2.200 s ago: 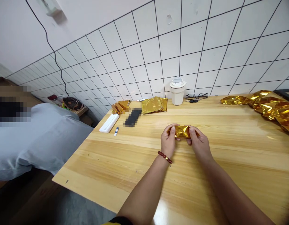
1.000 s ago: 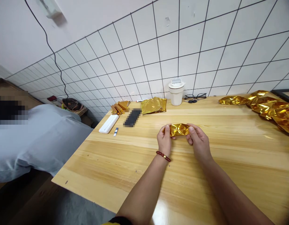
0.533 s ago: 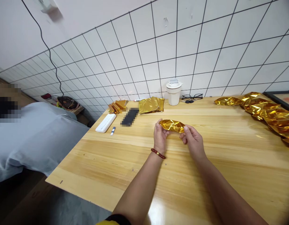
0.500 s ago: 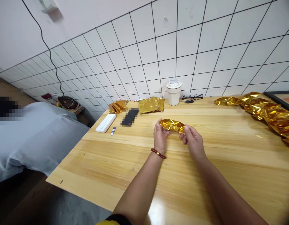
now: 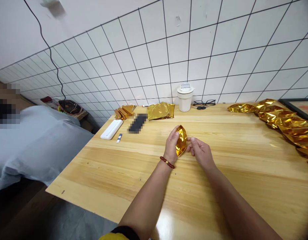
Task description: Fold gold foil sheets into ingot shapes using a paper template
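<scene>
My left hand (image 5: 171,146) is closed around a folded piece of gold foil paper (image 5: 181,141), which stands on end, pointed at top and bottom and bulging in the middle. Curled in on the other side is my right hand (image 5: 200,151), its fingertips at the foil's right edge. Both hands are above the middle of the wooden table (image 5: 114,176). Beyond them lies a stack of flat gold foil sheets (image 5: 160,111). At the right, a long row of folded gold foil pieces (image 5: 276,116) sits nested together.
Along the wall stand a white lidded cup (image 5: 185,100) and glasses (image 5: 205,103). To the left are folded foil strips (image 5: 124,111), a blurred dark object (image 5: 137,123), a white power bank (image 5: 111,129) and a small white-and-blue item (image 5: 119,138). A person in grey (image 5: 39,143) is beside the table.
The foil piece has turned from lying lengthwise between both hands to standing upright in my left hand. My right hand has shifted from its end to its side, slightly left and lower.
</scene>
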A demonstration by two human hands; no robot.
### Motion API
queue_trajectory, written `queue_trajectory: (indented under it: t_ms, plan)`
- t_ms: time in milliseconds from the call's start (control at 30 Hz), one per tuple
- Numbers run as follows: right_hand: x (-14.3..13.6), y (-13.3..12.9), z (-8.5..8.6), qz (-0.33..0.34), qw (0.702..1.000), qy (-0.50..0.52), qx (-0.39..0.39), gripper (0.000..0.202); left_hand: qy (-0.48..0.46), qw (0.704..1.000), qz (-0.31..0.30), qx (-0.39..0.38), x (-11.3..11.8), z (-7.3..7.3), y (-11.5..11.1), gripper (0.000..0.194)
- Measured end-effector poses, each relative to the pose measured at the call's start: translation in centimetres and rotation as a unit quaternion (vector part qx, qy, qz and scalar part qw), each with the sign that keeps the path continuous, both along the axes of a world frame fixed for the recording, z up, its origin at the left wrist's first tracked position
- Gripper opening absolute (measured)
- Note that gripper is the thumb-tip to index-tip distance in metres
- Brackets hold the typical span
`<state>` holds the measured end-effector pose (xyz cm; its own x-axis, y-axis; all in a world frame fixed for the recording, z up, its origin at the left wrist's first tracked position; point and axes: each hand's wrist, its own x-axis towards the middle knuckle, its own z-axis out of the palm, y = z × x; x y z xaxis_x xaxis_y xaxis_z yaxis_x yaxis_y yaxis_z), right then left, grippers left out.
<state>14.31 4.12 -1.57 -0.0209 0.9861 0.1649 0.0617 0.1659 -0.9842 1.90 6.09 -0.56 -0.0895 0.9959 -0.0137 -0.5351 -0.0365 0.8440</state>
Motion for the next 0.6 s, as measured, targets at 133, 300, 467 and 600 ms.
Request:
queue_trajectory:
  t_ms: [133, 300, 467, 600]
  plan:
    - [-0.14, 0.15, 0.1, -0.015, 1.0, 0.025, 0.005, 0.046, 0.032, 0.998, -0.048, 0.007, -0.14, -0.06, -0.38, 0.051]
    - [-0.35, 0.36, 0.45, -0.058, 0.996, 0.07, 0.011, 0.054, 0.081, 0.993, -0.08, 0.028, -0.19, 0.24, -0.66, 0.037]
    - [-0.48, 0.51, 0.55, -0.062, 0.988, 0.138, 0.012, 0.031, 0.126, 0.986, -0.098, 0.044, -0.16, 0.28, -0.84, 0.039]
    - [-0.4, 0.92, 0.34, -0.14, 0.971, 0.194, -0.009, 0.03, 0.097, 0.989, -0.1, 0.051, -0.44, -0.18, -0.66, 0.055]
